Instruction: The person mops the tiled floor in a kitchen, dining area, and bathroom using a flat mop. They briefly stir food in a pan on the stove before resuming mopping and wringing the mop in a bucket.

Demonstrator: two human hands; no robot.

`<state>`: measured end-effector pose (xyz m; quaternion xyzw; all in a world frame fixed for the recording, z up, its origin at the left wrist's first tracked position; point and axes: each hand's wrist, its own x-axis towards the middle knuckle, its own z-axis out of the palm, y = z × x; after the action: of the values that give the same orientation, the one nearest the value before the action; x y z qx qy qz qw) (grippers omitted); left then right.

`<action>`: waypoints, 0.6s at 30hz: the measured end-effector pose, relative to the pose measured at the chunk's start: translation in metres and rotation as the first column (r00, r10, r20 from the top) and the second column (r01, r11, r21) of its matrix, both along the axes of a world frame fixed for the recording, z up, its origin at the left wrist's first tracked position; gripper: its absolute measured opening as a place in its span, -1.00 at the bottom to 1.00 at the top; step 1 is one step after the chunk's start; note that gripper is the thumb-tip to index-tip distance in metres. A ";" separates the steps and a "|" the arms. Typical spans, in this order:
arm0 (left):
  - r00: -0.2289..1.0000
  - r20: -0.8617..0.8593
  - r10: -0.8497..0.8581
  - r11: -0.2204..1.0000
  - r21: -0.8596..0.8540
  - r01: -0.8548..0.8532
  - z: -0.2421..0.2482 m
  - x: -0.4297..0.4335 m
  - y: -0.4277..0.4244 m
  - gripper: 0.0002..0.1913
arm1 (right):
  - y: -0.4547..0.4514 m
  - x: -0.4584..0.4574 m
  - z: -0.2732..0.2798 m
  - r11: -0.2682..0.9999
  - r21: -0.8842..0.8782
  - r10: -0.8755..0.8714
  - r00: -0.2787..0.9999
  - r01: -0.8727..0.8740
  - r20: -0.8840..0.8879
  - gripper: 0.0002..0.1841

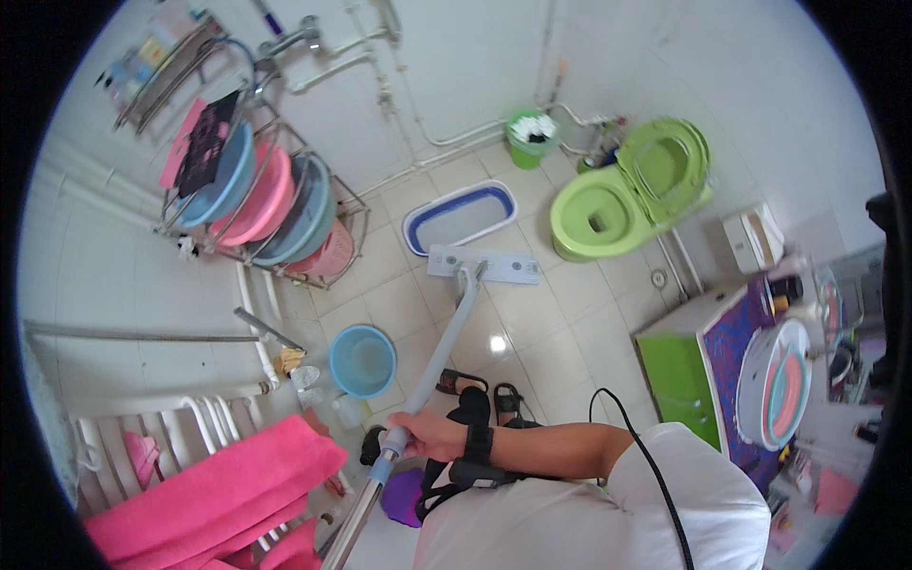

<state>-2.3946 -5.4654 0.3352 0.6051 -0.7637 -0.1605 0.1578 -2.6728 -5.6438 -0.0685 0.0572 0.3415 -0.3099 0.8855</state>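
My right hand [431,436], with a black band at the wrist, grips the pole of a flat mop [443,342] at a light blue collar. The pole runs from the bottom edge up to the pale rectangular mop head [484,266], which lies beside the near rim of an oblong white-and-blue basin [459,216]. I cannot tell whether head and rim touch. A round light blue bucket [363,362] stands on the tiles left of the pole. My left hand is out of view.
A green toilet [598,214] with raised lid and a green bin [529,146] are beyond. A rack of basins [285,206] stands left, a green-fronted cabinet [677,381] right. Pink towels [228,491] hang on a radiator at lower left. A black cable [641,445] crosses my arm.
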 end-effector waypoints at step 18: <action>0.369 -0.830 -0.418 0.906 -0.411 0.103 -0.154 -0.109 -0.254 -0.65 | -0.230 -0.053 -0.112 0.992 -0.079 0.036 0.802 -0.103 -0.596 -0.69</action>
<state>-2.5039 -5.7194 0.1809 0.2610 -0.6570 -0.3700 0.6028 -2.7261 -5.8735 -0.1809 -0.1027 0.5859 -0.2974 0.7468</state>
